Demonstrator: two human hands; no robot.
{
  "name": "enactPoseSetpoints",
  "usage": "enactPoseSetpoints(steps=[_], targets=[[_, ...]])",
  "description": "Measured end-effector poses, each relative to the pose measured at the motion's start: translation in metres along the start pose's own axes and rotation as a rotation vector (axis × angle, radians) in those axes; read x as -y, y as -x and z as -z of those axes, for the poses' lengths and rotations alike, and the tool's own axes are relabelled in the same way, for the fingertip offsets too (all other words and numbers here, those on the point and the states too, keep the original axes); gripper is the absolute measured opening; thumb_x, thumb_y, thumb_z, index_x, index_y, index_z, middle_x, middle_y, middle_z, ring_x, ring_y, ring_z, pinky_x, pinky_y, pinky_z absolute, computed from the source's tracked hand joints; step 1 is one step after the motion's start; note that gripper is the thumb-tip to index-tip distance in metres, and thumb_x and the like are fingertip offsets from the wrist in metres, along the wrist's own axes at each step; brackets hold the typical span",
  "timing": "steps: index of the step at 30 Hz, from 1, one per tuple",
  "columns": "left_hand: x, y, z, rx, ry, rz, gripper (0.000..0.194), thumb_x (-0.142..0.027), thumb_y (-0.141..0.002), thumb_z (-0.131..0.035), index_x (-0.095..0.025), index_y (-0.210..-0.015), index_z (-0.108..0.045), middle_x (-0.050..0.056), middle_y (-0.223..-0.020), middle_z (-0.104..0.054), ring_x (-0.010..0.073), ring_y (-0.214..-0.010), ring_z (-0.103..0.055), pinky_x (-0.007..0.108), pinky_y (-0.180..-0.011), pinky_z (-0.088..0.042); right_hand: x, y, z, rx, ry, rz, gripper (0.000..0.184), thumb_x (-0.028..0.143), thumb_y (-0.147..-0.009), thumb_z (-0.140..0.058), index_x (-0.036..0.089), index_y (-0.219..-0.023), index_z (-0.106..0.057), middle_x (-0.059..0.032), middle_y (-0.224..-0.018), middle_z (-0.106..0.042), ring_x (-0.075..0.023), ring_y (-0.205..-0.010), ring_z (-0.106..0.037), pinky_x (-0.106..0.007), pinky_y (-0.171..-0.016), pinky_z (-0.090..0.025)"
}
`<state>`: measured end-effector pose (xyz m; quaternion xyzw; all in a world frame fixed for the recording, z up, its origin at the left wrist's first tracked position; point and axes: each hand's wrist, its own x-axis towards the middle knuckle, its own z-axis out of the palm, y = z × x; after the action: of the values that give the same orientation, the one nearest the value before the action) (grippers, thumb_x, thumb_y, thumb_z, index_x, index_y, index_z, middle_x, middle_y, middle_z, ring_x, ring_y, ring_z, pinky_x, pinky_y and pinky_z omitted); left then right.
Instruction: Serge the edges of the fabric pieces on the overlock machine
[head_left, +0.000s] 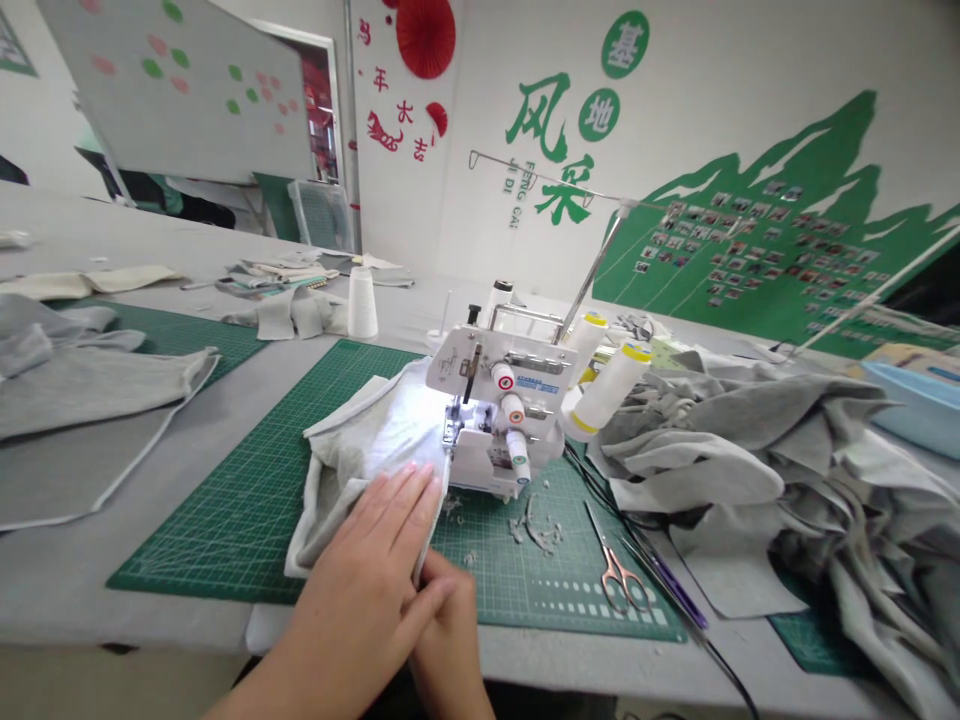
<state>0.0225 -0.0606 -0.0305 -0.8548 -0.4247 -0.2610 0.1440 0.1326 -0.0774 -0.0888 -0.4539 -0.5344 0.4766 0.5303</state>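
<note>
Head view: green wall lettering (538, 115) reads 风采 and 基地, with "FENG CAI" and "JI DI" alongside; red lettering (380, 80) includes 年 and 吉. Blue label (537, 385) on the sewing machine (495, 400) too small to read from here. Grey cloth (375, 440) lies under the person's left hand (379, 540), running past its fingertips up to the machine's needle area. Left hand flat, fingers extended and together, no grip. Right hand (450, 620) sits at the cloth's near edge, partly covered by the left; can't tell its grip.
</note>
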Motion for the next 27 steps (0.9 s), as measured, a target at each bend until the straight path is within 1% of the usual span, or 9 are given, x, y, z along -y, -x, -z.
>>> enactPoseSetpoints(steps=[7,9,13,15,19,21,23,25,27], targets=[[0.004,-0.009,-0.003,-0.016,0.018,0.011,0.069,-0.033,-0.085,-0.063,-0.011,-0.147,-0.041,0.014,-0.15,-0.051,0.0301,-0.138,-0.047,0.047,-0.116,-0.034,0.002,0.0,-0.001,0.029,-0.05,0.033,0.026,0.028,-0.089,-0.051,0.015,-0.069,-0.062,0.001,-0.065,-0.051,-0.0139,-0.064,-0.039,-0.025,-0.058,-0.035],[0.005,-0.011,-0.004,-0.017,0.02,0.014,0.067,-0.034,-0.086,-0.063,-0.011,-0.146,-0.043,0.015,-0.15,-0.051,0.0305,-0.137,-0.048,0.048,-0.117,-0.033,-0.001,-0.001,-0.001,0.014,-0.027,0.039,0.026,0.026,-0.087,-0.051,0.016,-0.064,-0.059,0.001,-0.062,-0.051,-0.0134,-0.061,-0.039,-0.025,-0.056,-0.033],[0.007,-0.015,-0.006,-0.022,0.038,0.035,0.065,-0.039,-0.089,-0.063,-0.012,-0.144,-0.046,0.016,-0.148,-0.053,0.0315,-0.137,-0.049,0.05,-0.116,-0.034,-0.005,-0.001,0.0,-0.06,0.066,0.051,0.031,0.025,-0.083,-0.052,0.018,-0.053,-0.048,0.0025,-0.052,-0.045,-0.0112,-0.054,-0.034,-0.026,-0.05,-0.025],[0.007,-0.017,-0.007,-0.015,0.048,0.041,0.064,-0.04,-0.088,-0.064,-0.012,-0.144,-0.047,0.016,-0.148,-0.053,0.0322,-0.136,-0.049,0.051,-0.115,-0.035,-0.006,0.0,0.001,-0.07,0.074,0.055,0.033,0.025,-0.084,-0.051,0.018,-0.052,-0.048,0.0025,-0.051,-0.045,-0.011,-0.053,-0.033,-0.026,-0.05,-0.024],[0.009,-0.018,-0.009,-0.013,0.063,0.045,0.065,-0.04,-0.089,-0.064,-0.012,-0.145,-0.046,0.016,-0.149,-0.052,0.0324,-0.137,-0.048,0.052,-0.116,-0.036,-0.008,0.001,0.0,-0.064,0.049,0.053,0.035,0.026,-0.086,-0.05,0.018,-0.053,-0.051,0.0023,-0.052,-0.047,-0.0114,-0.053,-0.035,-0.025,-0.051,-0.025],[0.01,-0.017,-0.008,-0.011,0.074,0.032,0.064,-0.038,-0.089,-0.064,-0.013,-0.146,-0.045,0.015,-0.15,-0.051,0.0319,-0.138,-0.047,0.052,-0.117,-0.035,-0.01,0.002,0.0,-0.093,0.055,0.047,0.036,0.027,-0.088,-0.052,0.017,-0.052,-0.053,0.0017,-0.052,-0.049,-0.012,-0.053,-0.037,-0.025,-0.051,-0.027],[0.01,-0.014,-0.003,-0.005,0.091,0.009,0.064,-0.032,-0.089,-0.062,-0.013,-0.147,-0.043,0.014,-0.15,-0.051,0.031,-0.139,-0.047,0.052,-0.117,-0.035,-0.011,0.003,0.0,-0.128,0.055,0.044,0.037,0.031,-0.09,-0.054,0.017,-0.056,-0.056,0.0003,-0.055,-0.054,-0.0133,-0.055,-0.042,-0.026,-0.053,-0.03],[0.009,-0.008,0.004,-0.002,0.115,-0.008,0.065,-0.027,-0.09,-0.06,-0.014,-0.15,-0.04,0.012,-0.151,-0.05,0.0301,-0.14,-0.046,0.051,-0.117,-0.037,-0.01,0.003,0.0,-0.099,0.028,0.035,0.038,0.036,-0.094,-0.053,0.017,-0.062,-0.059,-0.0006,-0.06,-0.058,-0.0144,-0.059,-0.046,-0.026,-0.056,-0.033],[0.007,0.0,0.01,0.001,0.138,-0.014,0.066,-0.028,-0.091,-0.059,-0.015,-0.152,-0.037,0.011,-0.151,-0.05,0.0295,-0.141,-0.045,0.049,-0.117,-0.039,-0.008,0.002,0.001,-0.033,-0.006,0.013,0.041,0.04,-0.097,-0.051,0.016,-0.066,-0.059,0.0001,-0.063,-0.057,-0.014,-0.06,-0.046,-0.025,-0.057,-0.034]])
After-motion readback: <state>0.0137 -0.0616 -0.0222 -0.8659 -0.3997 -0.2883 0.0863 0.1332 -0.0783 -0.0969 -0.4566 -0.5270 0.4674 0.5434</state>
